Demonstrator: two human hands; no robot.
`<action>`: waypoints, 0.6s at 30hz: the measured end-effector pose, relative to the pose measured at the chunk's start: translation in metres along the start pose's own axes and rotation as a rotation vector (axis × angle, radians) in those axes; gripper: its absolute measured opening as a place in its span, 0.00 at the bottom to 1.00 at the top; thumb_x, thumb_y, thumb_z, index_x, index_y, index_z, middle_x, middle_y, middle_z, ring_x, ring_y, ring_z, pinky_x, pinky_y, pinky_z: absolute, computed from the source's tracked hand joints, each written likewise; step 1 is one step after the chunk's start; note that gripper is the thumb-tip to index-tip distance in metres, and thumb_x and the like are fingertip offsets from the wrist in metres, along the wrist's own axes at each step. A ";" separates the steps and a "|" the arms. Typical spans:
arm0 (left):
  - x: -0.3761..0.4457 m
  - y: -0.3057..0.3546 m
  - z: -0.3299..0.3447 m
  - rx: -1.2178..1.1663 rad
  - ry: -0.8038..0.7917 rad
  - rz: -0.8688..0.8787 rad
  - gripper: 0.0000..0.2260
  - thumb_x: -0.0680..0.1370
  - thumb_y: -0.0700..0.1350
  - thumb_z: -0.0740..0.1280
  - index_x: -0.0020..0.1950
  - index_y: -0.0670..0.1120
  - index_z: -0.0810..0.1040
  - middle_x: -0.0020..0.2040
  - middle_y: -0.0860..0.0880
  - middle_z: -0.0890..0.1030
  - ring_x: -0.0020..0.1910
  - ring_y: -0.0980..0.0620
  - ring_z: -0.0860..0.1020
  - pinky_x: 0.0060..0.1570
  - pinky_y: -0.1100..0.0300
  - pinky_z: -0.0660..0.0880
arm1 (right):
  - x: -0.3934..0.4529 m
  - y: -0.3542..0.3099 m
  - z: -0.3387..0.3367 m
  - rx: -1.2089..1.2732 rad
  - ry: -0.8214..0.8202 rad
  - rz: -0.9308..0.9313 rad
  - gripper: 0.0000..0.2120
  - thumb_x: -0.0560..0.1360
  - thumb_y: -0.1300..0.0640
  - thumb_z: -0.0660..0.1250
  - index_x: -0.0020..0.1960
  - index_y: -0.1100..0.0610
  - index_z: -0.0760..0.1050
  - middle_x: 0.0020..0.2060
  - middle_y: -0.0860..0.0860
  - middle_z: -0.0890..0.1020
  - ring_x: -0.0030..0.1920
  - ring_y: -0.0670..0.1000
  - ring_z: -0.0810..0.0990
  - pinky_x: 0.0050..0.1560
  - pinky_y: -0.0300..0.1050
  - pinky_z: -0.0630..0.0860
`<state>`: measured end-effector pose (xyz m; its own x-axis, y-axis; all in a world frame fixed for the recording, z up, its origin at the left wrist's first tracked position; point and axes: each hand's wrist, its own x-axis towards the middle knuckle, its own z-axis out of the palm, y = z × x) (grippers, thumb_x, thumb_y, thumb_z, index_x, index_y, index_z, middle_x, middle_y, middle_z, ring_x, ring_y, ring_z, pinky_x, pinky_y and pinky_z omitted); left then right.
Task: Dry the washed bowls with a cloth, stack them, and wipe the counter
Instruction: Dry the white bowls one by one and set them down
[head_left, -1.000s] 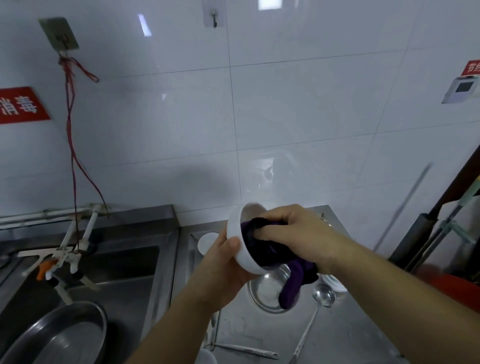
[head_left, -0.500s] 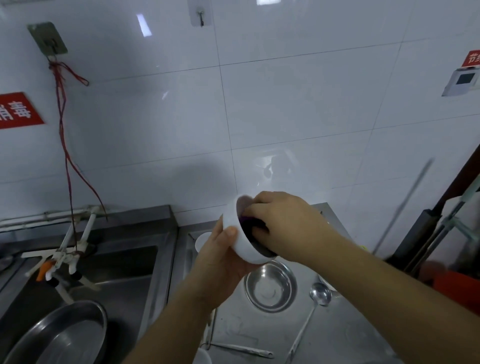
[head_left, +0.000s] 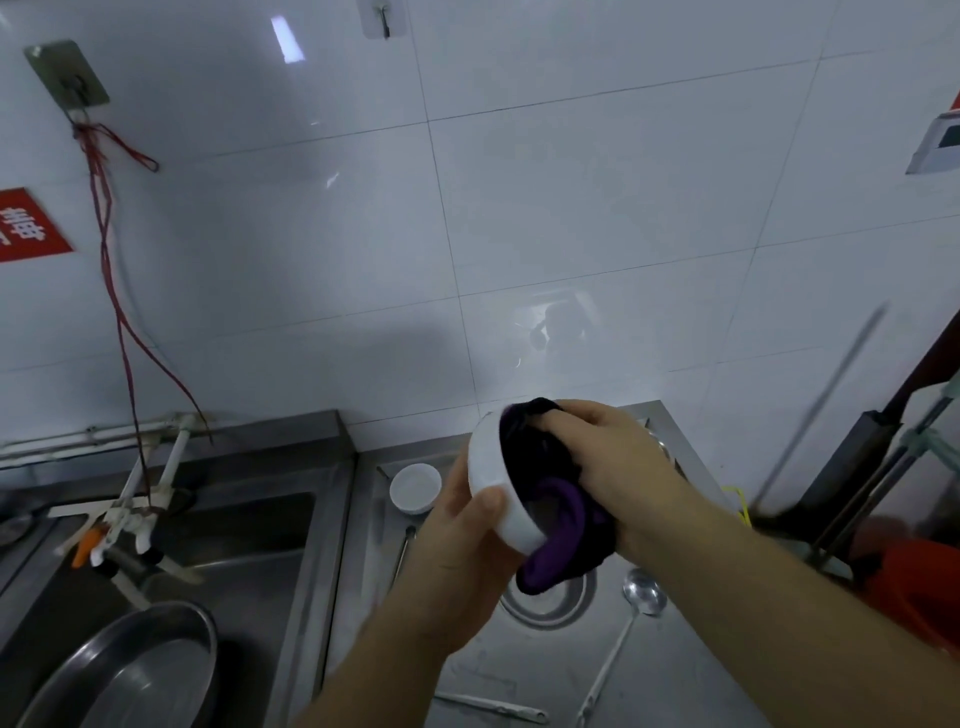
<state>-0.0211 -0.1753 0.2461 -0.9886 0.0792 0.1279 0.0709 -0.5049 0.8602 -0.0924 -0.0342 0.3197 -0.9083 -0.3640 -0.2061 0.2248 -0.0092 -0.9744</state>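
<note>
Because the inside of the white bowl (head_left: 496, 480) needed drying, we held it tipped on its side above the steel table (head_left: 675, 670), its mouth turned right toward the working hand. Our left hand (head_left: 460, 545) cupped its base, thumb hooked over the near rim to steady it. Our right hand (head_left: 608, 467) had its fingers curled round the purple cloth (head_left: 550, 530), pressing it into the bowl while a loose tail hung below. Under the bowl sat a metal bowl (head_left: 545, 597), with a ladle (head_left: 644, 597) just to its right. Farther left, a small white bowl (head_left: 415, 488) waited upright, probably next for drying, since nothing looked stacked yet.
</note>
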 end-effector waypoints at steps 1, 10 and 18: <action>0.001 0.001 -0.001 0.033 0.017 0.008 0.38 0.80 0.52 0.75 0.83 0.44 0.60 0.76 0.31 0.69 0.73 0.31 0.73 0.67 0.38 0.75 | 0.004 0.005 -0.002 -0.166 0.053 -0.083 0.09 0.79 0.54 0.69 0.45 0.45 0.87 0.43 0.50 0.88 0.42 0.48 0.87 0.45 0.52 0.86; 0.014 0.011 -0.029 0.508 0.178 -0.078 0.45 0.68 0.55 0.84 0.79 0.71 0.63 0.74 0.52 0.72 0.70 0.42 0.77 0.57 0.45 0.84 | 0.025 0.016 -0.018 -0.543 -0.323 -0.186 0.11 0.76 0.42 0.66 0.55 0.32 0.83 0.47 0.39 0.88 0.48 0.44 0.88 0.51 0.48 0.86; 0.022 0.009 -0.045 0.794 0.007 -0.193 0.51 0.67 0.57 0.84 0.79 0.77 0.55 0.74 0.63 0.66 0.66 0.46 0.78 0.52 0.54 0.85 | 0.040 0.039 -0.033 0.228 -0.353 0.316 0.21 0.72 0.41 0.78 0.58 0.53 0.87 0.57 0.60 0.87 0.56 0.62 0.88 0.52 0.55 0.85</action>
<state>-0.0479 -0.2171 0.2342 -0.9936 0.0960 -0.0591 -0.0304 0.2768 0.9605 -0.1312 -0.0182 0.2704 -0.6187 -0.6731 -0.4052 0.5752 -0.0368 -0.8172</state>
